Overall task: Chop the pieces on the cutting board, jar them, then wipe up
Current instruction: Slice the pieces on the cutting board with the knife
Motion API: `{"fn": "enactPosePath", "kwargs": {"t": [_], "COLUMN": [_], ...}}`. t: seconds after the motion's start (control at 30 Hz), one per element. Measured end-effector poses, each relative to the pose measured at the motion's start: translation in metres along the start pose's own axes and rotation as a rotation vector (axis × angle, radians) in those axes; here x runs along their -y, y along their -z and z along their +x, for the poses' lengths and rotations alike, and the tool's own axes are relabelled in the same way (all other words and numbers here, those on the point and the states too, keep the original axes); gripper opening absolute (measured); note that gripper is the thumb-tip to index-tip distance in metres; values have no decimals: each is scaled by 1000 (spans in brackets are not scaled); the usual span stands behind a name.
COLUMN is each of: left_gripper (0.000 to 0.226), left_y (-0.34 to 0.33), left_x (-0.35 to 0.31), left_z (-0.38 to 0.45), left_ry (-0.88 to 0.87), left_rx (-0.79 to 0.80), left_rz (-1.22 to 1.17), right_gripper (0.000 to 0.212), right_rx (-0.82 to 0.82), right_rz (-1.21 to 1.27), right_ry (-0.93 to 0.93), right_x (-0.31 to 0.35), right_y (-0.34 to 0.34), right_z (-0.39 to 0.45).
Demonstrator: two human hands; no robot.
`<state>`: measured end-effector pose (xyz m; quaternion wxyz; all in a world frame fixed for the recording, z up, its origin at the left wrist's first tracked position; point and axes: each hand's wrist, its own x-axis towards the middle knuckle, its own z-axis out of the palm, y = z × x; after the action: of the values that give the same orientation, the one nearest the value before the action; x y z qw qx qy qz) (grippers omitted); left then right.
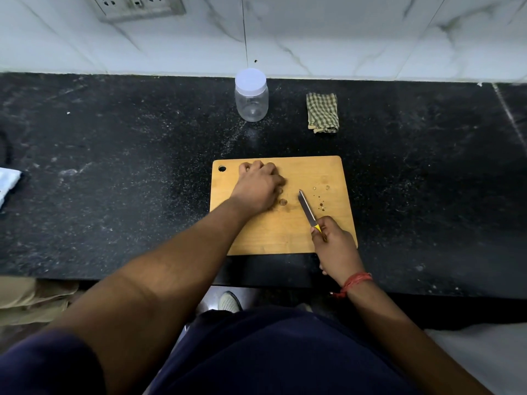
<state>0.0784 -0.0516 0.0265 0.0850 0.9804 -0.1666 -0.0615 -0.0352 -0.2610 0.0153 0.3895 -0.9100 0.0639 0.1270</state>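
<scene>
Right hand (pixel 333 243) grips knife (pixel 307 208) over cutting board (pixel 273 232) — we see left hand (pixel 258 186) fingers curled, contents hidden.

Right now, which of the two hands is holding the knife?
The right hand, at the board's near right corner, grips the knife by its yellow handle. The left hand holds no tool; its fingers curl down on the board's far left part.

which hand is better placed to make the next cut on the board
Right. The right hand already grips the knife, blade over the cutting board. The left hand rests curled on the board, steadying the pieces.
</scene>
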Motion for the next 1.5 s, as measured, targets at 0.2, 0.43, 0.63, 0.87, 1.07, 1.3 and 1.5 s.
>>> {"fn": "enactPosePath", "kwargs": {"t": [0.2,0.43,0.63,0.87,1.07,1.3,1.5], "left_gripper": [24,26,36,26,29,47,47], "left_y": [-5,-22,-39,-44,-45,-63,-63], "left_x": [-4,-12,-17,-9,-17,-2,0], "left_z": [2,-43,-59,-70,-69,-97,-98], "left_ry": [18,23,104,54,102,-147,-186], "left_rx": [-7,-200,-192,-265,-268,-277,-248], "left_rz": [5,-96,-58,-70,-88,1,32], "right_gripper": [3,4,5,6,23,16,19], "right_rx": [-8,-11,38,71,2,41,92], "right_rz": [-3,18,6,-18,-8,-67,-195], "right_ry": [-3,-3,2,65,48,109,180], "right_x": [-3,-3,7,18,28,33,40], "right_y": [4,7,2,-4,-4,-10,-15], "right_z": [-1,-1,-1,-7,-9,-19,-22]}}
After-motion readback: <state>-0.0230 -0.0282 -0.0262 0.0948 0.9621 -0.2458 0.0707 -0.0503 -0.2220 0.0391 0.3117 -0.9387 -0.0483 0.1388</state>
